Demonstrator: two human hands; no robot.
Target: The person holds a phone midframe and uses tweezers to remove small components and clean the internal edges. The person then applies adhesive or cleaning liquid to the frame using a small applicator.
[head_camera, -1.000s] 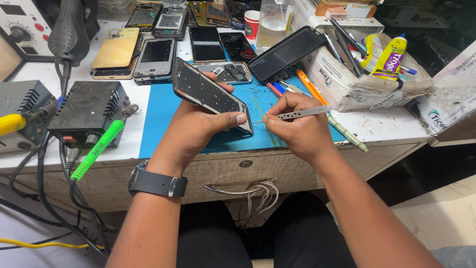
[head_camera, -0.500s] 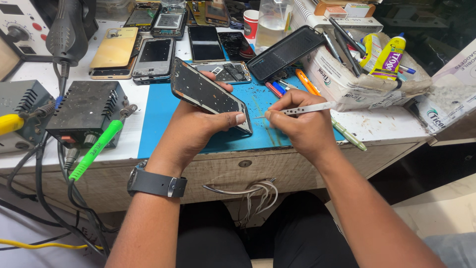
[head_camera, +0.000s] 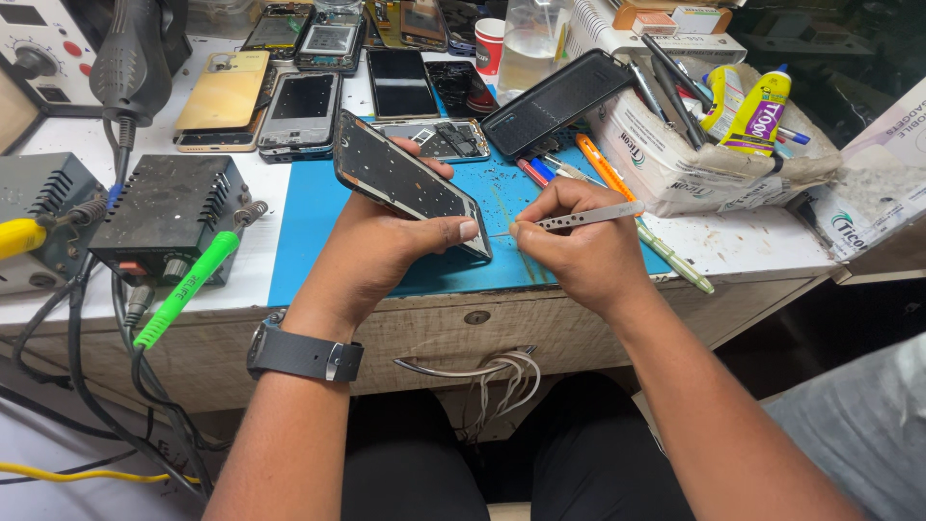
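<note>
1. Little has shifted since the earlier frames: both hands keep the same pose, and the tweezers' tip sits marginally closer to the phone's lower corner.
2. Left hand [head_camera: 386, 253] is closed around an opened phone [head_camera: 410, 183], holding it tilted above the blue mat [head_camera: 309, 227], thumb along the lower edge.
3. Right hand [head_camera: 577, 253] pinches silver tweezers [head_camera: 579, 219]; their tip points at the phone's lower right corner, whether touching I cannot tell.
4. A black wristwatch [head_camera: 304, 354] is on the left wrist.
5. More phones [head_camera: 301, 108] lie behind the mat; a black power box [head_camera: 164, 212] stands to the left.
</note>
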